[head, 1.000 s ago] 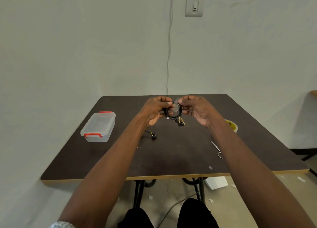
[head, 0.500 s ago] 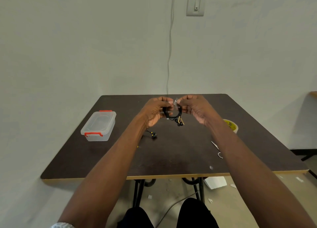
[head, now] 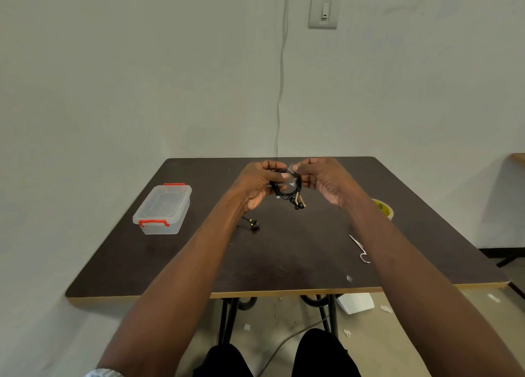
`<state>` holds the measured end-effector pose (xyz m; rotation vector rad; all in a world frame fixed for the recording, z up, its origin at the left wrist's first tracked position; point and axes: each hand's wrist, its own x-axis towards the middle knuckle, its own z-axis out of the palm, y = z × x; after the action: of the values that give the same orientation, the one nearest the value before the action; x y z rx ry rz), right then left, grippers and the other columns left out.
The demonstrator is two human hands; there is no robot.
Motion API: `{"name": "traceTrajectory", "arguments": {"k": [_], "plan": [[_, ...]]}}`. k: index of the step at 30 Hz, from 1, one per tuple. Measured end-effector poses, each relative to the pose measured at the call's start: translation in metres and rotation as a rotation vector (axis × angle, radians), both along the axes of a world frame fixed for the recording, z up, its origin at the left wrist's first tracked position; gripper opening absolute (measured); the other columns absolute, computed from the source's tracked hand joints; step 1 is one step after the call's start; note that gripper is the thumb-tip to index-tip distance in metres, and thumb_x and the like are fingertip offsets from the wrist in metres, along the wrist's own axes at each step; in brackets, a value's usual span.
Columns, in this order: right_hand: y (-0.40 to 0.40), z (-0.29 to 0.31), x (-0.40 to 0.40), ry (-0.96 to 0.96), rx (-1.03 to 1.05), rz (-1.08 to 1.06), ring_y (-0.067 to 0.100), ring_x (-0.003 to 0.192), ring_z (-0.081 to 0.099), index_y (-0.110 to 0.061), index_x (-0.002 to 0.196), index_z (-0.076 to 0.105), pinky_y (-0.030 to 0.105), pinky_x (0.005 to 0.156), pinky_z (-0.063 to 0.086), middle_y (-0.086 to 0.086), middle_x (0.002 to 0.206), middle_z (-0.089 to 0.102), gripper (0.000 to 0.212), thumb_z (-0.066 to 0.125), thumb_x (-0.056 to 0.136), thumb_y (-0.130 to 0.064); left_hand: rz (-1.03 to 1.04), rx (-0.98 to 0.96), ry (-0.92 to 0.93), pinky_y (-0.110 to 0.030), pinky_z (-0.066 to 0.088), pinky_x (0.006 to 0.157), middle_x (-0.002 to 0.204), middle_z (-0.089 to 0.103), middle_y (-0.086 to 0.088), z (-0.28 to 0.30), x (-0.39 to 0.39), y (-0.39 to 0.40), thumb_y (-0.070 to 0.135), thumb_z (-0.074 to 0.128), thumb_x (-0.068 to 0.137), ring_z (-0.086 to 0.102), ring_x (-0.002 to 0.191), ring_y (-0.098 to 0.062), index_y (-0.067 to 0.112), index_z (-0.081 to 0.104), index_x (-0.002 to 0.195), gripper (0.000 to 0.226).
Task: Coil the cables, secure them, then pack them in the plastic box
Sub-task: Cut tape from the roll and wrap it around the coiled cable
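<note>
Head view: the left hand (head: 257, 185) grips one side of a coiled black earphone cable (head: 285, 186), held in the air above the far middle of the tabletop (head: 284, 263); the right hand (head: 326, 182) pinches a small strip of clear tape (head: 292, 168) at the top of the coil, thumb and forefinger pressed together on it; the earbuds and a gold-coloured plug (head: 299, 203) hang loose below the coil.

The step in hand appears to be securing the coil; to do it well, the left hand should keep the loops stacked and tight while the right draws the tape snugly round all strands and presses its end onto itself; a loose wrap would probably let the loops spring apart; the dangling ends are best tucked in or left short.

A second earphone cable (head: 253, 224) lies on the tabletop beneath the left forearm, mostly hidden, so whether it is coiled cannot be told; the plastic box (head: 162, 210), lid on with red clasps, stands near the left edge, well apart from the hands, and must be opened before packing.

A yellow tape roll (head: 383, 207) sits near the right edge, partly behind the right forearm; small scissors (head: 359, 249) lie nearer the front right.
</note>
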<state>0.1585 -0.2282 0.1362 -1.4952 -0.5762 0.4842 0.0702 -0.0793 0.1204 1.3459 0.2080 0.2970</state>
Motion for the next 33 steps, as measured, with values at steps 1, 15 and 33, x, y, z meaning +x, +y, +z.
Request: {"name": "traceTrajectory", "arguments": {"k": [1, 15, 33], "plan": [[0.0, 0.0, 0.0, 0.008, -0.002, 0.001, 0.016, 0.065, 0.066, 0.007, 0.097, 0.067, 0.025, 0.066, 0.055, 0.011, 0.078, 0.069, 0.018, 0.071, 0.082, 0.0, -0.001, 0.0, -0.001, -0.044, 0.053, 0.086, 0.09, 0.068, -0.014, 0.0, 0.0, 0.0, -0.011, 0.067, 0.078, 0.067, 0.082, -0.025, 0.002, 0.062, 0.097, 0.024], [-0.001, 0.011, -0.008, 0.16, 0.068, 0.039, 0.019, 0.064, 0.067, -0.002, 0.082, 0.065, 0.027, 0.063, 0.057, 0.008, 0.074, 0.069, 0.008, 0.071, 0.079, 0.004, -0.102, 0.003, -0.08, -0.044, 0.054, 0.085, 0.102, 0.065, -0.012, 0.004, -0.004, 0.003, -0.013, 0.063, 0.08, 0.064, 0.092, -0.026, 0.003, 0.059, 0.112, 0.036], [-0.013, 0.008, -0.01, -0.532, -0.056, -0.16, -0.005, 0.072, 0.056, -0.014, 0.086, 0.075, 0.012, 0.07, 0.042, -0.008, 0.084, 0.065, 0.008, 0.077, 0.079, -0.017, -0.047, -0.045, -0.056, -0.045, 0.053, 0.087, 0.09, 0.065, -0.015, 0.003, -0.002, 0.002, -0.004, 0.071, 0.079, 0.064, 0.081, -0.026, 0.002, 0.049, 0.12, 0.047]]}}
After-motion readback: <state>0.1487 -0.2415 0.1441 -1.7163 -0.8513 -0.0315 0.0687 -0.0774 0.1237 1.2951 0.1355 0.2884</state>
